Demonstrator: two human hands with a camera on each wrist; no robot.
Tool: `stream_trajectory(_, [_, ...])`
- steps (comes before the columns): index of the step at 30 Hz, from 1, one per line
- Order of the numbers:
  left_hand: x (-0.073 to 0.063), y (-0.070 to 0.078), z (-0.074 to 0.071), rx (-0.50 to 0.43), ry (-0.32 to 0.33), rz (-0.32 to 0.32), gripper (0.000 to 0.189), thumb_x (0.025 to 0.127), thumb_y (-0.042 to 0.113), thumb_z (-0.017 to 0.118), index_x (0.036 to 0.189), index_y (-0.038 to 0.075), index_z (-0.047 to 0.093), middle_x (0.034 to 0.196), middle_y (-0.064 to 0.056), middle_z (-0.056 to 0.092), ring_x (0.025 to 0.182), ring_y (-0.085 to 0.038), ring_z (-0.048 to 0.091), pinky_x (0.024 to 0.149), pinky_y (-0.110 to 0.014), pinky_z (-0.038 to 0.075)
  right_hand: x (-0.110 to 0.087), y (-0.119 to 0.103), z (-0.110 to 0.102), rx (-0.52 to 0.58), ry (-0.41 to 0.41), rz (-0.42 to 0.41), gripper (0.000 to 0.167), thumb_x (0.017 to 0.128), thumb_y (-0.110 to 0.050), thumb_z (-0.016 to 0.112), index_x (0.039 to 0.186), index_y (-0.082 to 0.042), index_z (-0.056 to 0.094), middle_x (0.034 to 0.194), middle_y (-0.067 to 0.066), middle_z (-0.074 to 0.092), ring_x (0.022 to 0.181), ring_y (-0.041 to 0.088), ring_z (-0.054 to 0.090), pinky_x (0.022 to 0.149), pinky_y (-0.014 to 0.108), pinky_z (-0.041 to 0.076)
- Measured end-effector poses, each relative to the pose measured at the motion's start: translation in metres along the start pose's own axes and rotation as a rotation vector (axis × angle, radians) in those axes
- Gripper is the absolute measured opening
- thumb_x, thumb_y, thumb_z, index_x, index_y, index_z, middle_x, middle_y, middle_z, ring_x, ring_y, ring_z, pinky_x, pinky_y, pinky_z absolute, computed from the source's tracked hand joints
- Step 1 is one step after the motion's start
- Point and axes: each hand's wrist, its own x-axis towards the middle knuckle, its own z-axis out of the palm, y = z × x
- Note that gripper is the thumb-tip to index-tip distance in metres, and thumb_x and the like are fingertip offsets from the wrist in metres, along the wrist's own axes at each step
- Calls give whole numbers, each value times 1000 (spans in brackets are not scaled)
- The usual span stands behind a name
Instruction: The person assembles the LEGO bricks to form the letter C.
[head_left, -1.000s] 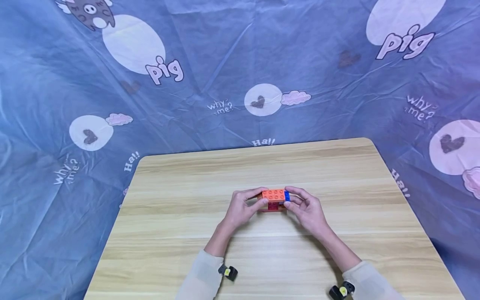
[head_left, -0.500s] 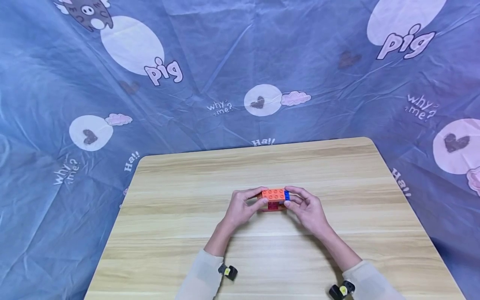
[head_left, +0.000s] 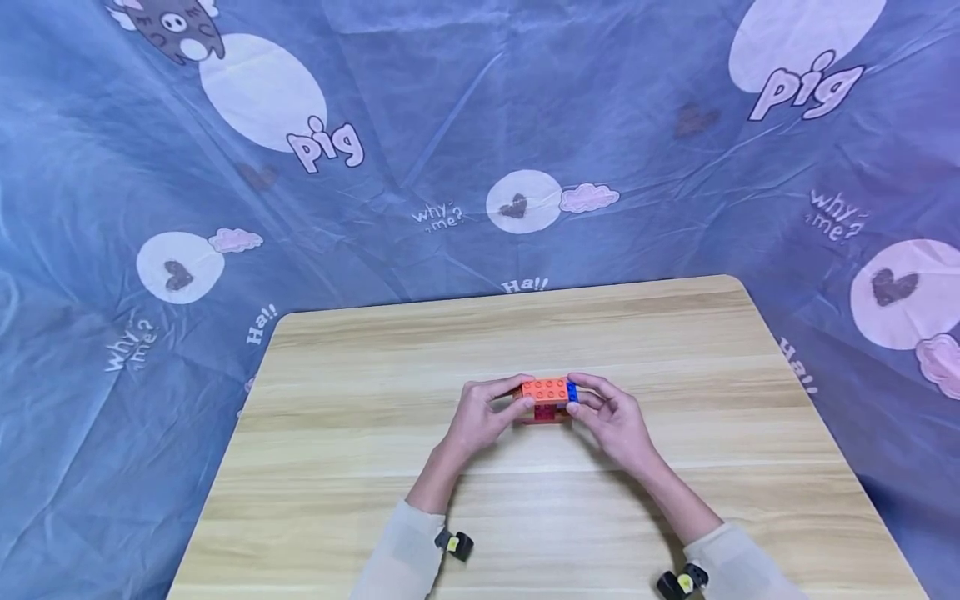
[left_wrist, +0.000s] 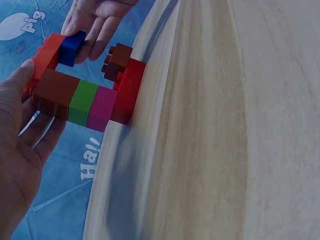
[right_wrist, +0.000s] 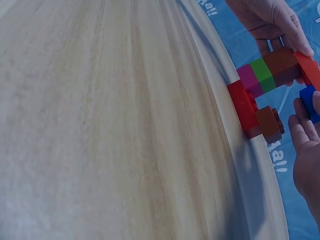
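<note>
A block structure stands on the table, its long red brick point(left_wrist: 129, 92) at the bottom. On one end rises a column of a magenta brick point(left_wrist: 101, 108), a green brick point(left_wrist: 82, 102) and brown bricks point(left_wrist: 56, 92). A short brown brick point(left_wrist: 118, 61) sits on the base's other end. Across the column's top lies an orange brick point(head_left: 545, 390), with a blue brick point(head_left: 572, 392) under its right end, apart from the short brown brick below. My left hand point(head_left: 480, 417) grips the orange brick's left end at the column top. My right hand point(head_left: 618, 421) pinches the blue brick between thumb and fingers.
The wood-grain table point(head_left: 360, 375) extends around the structure. Behind it hangs a blue printed cloth point(head_left: 420, 125), which also runs down both sides. Each sleeved wrist carries a small black camera, such as the left wrist camera point(head_left: 456, 545).
Both hands keep their hold on the bricks, which stay in the same arrangement. Only a slight shift of the head view shows.
</note>
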Motion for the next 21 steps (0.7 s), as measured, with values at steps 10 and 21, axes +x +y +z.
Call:
stream_trajectory(10, [2,3,-3,-15,-28,-35,43,96,31,79,137,19,72,135,-1,72,125,-17,69,108,-34,55,3,-3,-10,-179,-35,-31,55,92,10,74,143,5,56,141,29,60,118,11,69,100,27,58])
stream_trajectory(21, [-16,-13,-13,-65,-78,-167,60,89,20,87,144,14,65,135,-4,71,117,-18,72,102,-36,59,1,12,-18,-466,-78,86,62,87,-1,85,143,0,58,132,19,69,111,20,70,98,28,59])
